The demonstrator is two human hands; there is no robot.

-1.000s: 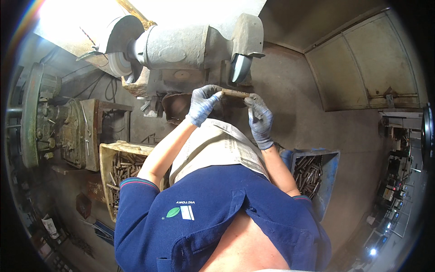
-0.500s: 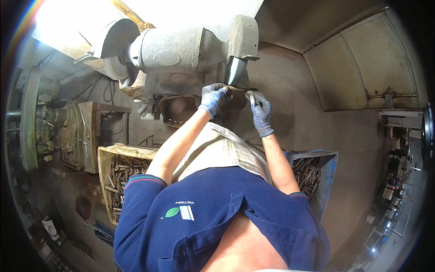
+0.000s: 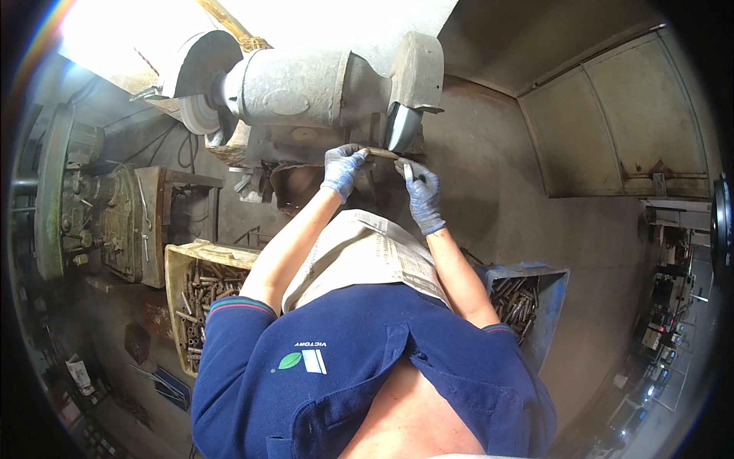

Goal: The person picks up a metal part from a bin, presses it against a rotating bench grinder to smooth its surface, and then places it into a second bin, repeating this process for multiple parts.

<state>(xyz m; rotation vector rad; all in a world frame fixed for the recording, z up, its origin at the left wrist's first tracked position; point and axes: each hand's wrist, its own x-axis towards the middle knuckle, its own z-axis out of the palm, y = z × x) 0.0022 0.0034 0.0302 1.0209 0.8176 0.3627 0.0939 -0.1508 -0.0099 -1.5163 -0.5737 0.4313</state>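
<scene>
So, the left hand (image 3: 342, 170) has its grip closed around the left end of a slim brownish rod (image 3: 381, 153), thumb and fingers together on it, while the right hand (image 3: 420, 195) pinches the other end with its fingertips (both hands wear blue-grey gloves (image 3: 340, 182), darker at the fingers). The rod lies roughly crosswise between the two hands, its right part just by the lower edge of a grinding wheel (image 3: 404, 128); whether they actually touch, I can't tell. That wheel sits under a guard (image 3: 418, 73) at the right end of a grey grinder (image 3: 287, 88), and a paler wheel (image 3: 199, 113) shows at its left end. Back the other way, a light printed apron (image 3: 359, 249) hangs below a dark blue shirt (image 3: 245, 375). Off to the left stands a yellowish bin (image 3: 174, 275) holding many metal pieces (image 3: 208, 287), to the right a blue bin (image 3: 552, 306) with more of them, and farther left, past the yellowish bin, a greenish machine (image 3: 118, 222)
</scene>
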